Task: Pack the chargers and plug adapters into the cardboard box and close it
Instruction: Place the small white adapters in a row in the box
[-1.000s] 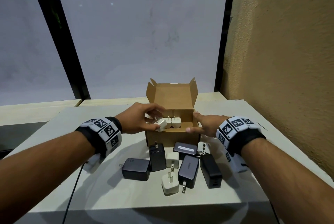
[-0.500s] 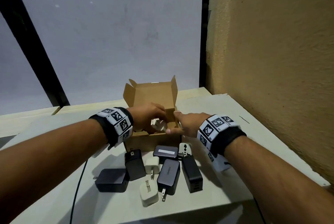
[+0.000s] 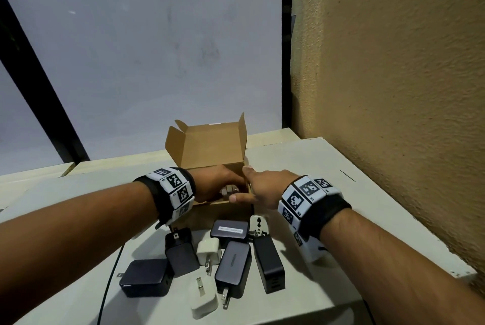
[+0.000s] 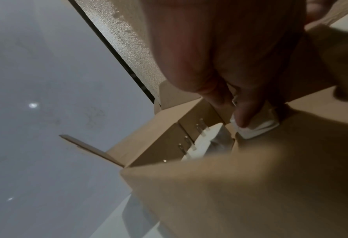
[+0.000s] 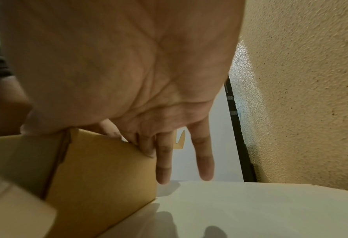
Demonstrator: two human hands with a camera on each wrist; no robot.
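A person's left hand [image 3: 215,185] reaches into the open cardboard box [image 3: 210,146] on the pale table [image 3: 301,167], its thumb and fingertips [image 4: 244,116] pinching a white charger [image 4: 258,127] just inside the near wall, beside two more white chargers [image 4: 201,141] standing prongs-up. The right hand [image 3: 265,187] steadies the box's right wall, fingers [image 5: 164,162] straight and slightly spread (thumb along the front rim). In front of the box lie the unpacked pieces: five dark chargers [image 3: 232,268], two white plug chargers [image 3: 203,298] and a white plug adapter [image 3: 258,225], clustered together.
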